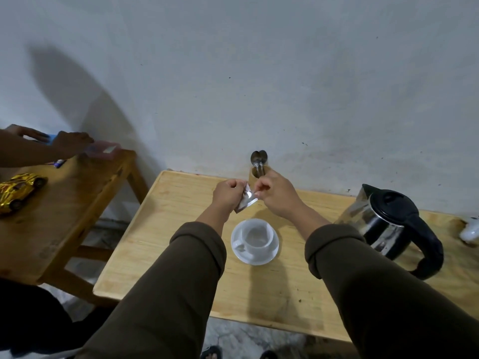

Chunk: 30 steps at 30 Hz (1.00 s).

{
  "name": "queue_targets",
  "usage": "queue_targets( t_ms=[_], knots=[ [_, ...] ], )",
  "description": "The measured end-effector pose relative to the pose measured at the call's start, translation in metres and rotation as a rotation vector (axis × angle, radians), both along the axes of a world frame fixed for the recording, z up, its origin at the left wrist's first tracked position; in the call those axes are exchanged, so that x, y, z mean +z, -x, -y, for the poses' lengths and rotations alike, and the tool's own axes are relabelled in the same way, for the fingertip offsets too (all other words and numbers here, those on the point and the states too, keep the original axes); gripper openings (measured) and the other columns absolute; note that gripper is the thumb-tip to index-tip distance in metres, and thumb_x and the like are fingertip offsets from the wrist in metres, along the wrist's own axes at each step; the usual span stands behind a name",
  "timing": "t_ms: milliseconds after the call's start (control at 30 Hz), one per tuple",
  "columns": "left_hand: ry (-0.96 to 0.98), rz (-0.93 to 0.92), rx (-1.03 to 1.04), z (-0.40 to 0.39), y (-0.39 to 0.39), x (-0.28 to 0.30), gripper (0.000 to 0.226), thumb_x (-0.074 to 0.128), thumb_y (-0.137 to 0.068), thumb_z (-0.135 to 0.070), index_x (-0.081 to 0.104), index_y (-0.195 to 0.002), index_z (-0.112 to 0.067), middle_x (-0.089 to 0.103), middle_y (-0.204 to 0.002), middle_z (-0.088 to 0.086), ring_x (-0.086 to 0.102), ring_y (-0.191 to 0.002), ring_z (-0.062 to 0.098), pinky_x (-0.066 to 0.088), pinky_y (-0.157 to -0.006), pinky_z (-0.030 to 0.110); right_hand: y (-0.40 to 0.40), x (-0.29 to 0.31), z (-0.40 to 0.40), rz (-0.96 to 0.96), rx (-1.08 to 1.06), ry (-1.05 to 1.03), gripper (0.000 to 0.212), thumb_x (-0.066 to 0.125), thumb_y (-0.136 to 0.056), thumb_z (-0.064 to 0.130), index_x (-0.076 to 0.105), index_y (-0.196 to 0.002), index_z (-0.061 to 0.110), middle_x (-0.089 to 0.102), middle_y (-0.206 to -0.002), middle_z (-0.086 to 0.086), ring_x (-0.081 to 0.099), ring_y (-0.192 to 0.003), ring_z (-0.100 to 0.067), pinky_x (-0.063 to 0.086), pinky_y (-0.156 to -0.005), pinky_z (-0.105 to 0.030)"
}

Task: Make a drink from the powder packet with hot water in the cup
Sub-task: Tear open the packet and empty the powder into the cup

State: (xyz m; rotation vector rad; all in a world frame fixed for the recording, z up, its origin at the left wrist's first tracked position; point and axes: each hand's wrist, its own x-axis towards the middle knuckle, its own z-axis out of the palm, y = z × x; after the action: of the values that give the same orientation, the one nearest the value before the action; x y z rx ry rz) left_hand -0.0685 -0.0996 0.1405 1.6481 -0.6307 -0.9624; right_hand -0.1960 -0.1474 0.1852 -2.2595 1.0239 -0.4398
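Silvery foil catches the light between my two hands: the powder packet (pixel 245 200) is pinched at its upper edge, my left hand (pixel 228 193) curled shut on one side of it and my right hand (pixel 278 196) closed on the other with thumb and forefinger. The packet hangs tilted, its lower corner pointing down toward my left wrist, and it sits above the tabletop (pixel 166 244), just behind the cup. Whether the top is already torn open I cannot tell.

Below my hands the white cup (pixel 256 238) stands upright on its white saucer (pixel 255 256), handle turned to my left. The inside looks pale and I cannot make out any powder or water in it. Both my forearms reach forward in rolled olive-brown sleeves (pixel 181 281), one on either side of the cup.

To my right, near the saucer but apart from it, stands the steel kettle (pixel 383 221) with its black lid shut and black handle facing me. At the back edge, against the grey wall (pixel 259 73), two spoons (pixel 258 160) stand bowl-up in a small wooden holder, partly hidden by my right hand.

On a second wooden table (pixel 85 193) to my left lies a golden toy car (pixel 19 189), and another person's hands (pixel 70 142) are at some small boxes there.
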Motion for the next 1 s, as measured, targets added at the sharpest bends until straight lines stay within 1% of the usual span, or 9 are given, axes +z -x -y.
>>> queue_targets(
  t_ms=[200, 300, 400, 533, 600, 667, 767, 867, 1000],
  knots=[
    [-0.012, -0.012, 0.050, 0.000, -0.001, 0.001, 0.034, 0.050, -0.094, -0.018, 0.064, -0.063, -0.015, 0.060, -0.056, 0.004, 0.047, -0.045, 0.017, 0.037, -0.044, 0.022, 0.011, 0.004, 0.001, -0.018, 0.036, -0.042, 0.006, 0.063, -0.085, 0.005, 0.066, -0.086, 0.001, 0.051, -0.095, 0.001, 0.050, -0.086, -0.015, 0.037, -0.080, -0.024],
    [-0.013, -0.039, 0.061, -0.001, 0.001, 0.000, 0.037, 0.050, -0.094, -0.016, 0.063, -0.059, -0.014, 0.057, -0.042, -0.001, 0.042, -0.036, 0.016, 0.034, -0.037, 0.020, 0.014, 0.004, 0.000, -0.012, 0.053, -0.054, 0.005, 0.063, -0.085, 0.005, 0.062, -0.080, 0.008, 0.053, -0.097, 0.002, 0.051, -0.087, -0.015, 0.040, -0.083, -0.024],
    [-0.015, -0.067, 0.065, 0.000, 0.005, -0.003, 0.040, 0.048, -0.096, -0.018, 0.061, -0.058, -0.012, 0.057, -0.047, 0.004, 0.044, -0.036, 0.017, 0.034, -0.040, 0.023, 0.015, 0.004, -0.001, -0.001, 0.057, -0.068, 0.012, 0.063, -0.084, 0.005, 0.058, -0.077, 0.013, 0.059, -0.099, -0.002, 0.055, -0.090, -0.020, 0.043, -0.086, -0.029],
    [-0.021, -0.111, 0.052, -0.001, 0.009, -0.009, 0.042, 0.046, -0.097, -0.018, 0.059, -0.058, -0.010, 0.059, -0.046, 0.003, 0.048, -0.030, 0.009, 0.036, -0.044, 0.023, 0.016, 0.002, -0.003, -0.019, 0.050, -0.128, 0.011, 0.058, -0.087, 0.003, 0.060, -0.081, 0.013, 0.062, -0.089, -0.005, 0.054, -0.084, -0.018, 0.042, -0.071, -0.020],
    [-0.050, -0.122, 0.072, -0.001, 0.011, -0.014, 0.038, 0.048, -0.096, -0.019, 0.061, -0.060, -0.012, 0.059, -0.045, 0.000, 0.048, -0.036, 0.013, 0.038, -0.046, 0.025, 0.014, -0.002, -0.006, -0.023, 0.043, -0.138, 0.011, 0.054, -0.088, 0.000, 0.059, -0.082, 0.007, 0.065, -0.087, -0.010, 0.057, -0.082, -0.021, 0.041, -0.067, -0.017],
    [-0.114, -0.127, 0.091, -0.002, 0.011, -0.020, 0.030, 0.052, -0.094, -0.022, 0.062, -0.066, -0.015, 0.061, -0.055, 0.003, 0.052, -0.048, 0.017, 0.043, -0.051, 0.026, 0.011, -0.009, -0.009, -0.042, 0.043, -0.110, 0.008, 0.052, -0.087, -0.001, 0.059, -0.085, 0.001, 0.065, -0.085, -0.013, 0.058, -0.081, -0.025, 0.041, -0.066, -0.022],
    [-0.197, -0.164, 0.057, -0.002, 0.011, -0.034, 0.027, 0.054, -0.093, -0.019, 0.062, -0.067, -0.014, 0.060, -0.071, 0.011, 0.057, -0.060, 0.023, 0.051, -0.052, 0.027, 0.011, -0.024, -0.015, -0.099, 0.081, -0.070, 0.011, 0.054, -0.084, -0.002, 0.060, -0.090, 0.004, 0.058, -0.082, -0.003, 0.052, -0.077, -0.017, 0.037, -0.063, -0.014],
    [-0.287, -0.179, 0.043, -0.005, 0.010, -0.045, 0.014, 0.061, -0.090, -0.016, 0.068, -0.084, -0.006, 0.065, -0.091, 0.019, 0.063, -0.081, 0.032, 0.059, -0.078, 0.042, 0.017, -0.042, -0.019, -0.173, 0.105, -0.090, 0.024, 0.054, -0.078, -0.006, 0.061, -0.097, 0.006, 0.055, -0.088, -0.001, 0.051, -0.081, -0.015, 0.040, -0.067, -0.012],
    [-0.432, -0.159, -0.013, -0.003, 0.009, -0.064, 0.026, 0.066, -0.083, -0.012, 0.068, -0.100, 0.009, 0.070, -0.100, 0.024, 0.069, -0.094, 0.035, 0.058, -0.090, 0.048, 0.025, -0.064, -0.025, -0.252, 0.107, -0.123, 0.027, 0.063, -0.072, -0.003, 0.061, -0.096, 0.007, 0.053, -0.089, 0.000, 0.051, -0.082, -0.016, 0.042, -0.071, -0.023]
  ],
)
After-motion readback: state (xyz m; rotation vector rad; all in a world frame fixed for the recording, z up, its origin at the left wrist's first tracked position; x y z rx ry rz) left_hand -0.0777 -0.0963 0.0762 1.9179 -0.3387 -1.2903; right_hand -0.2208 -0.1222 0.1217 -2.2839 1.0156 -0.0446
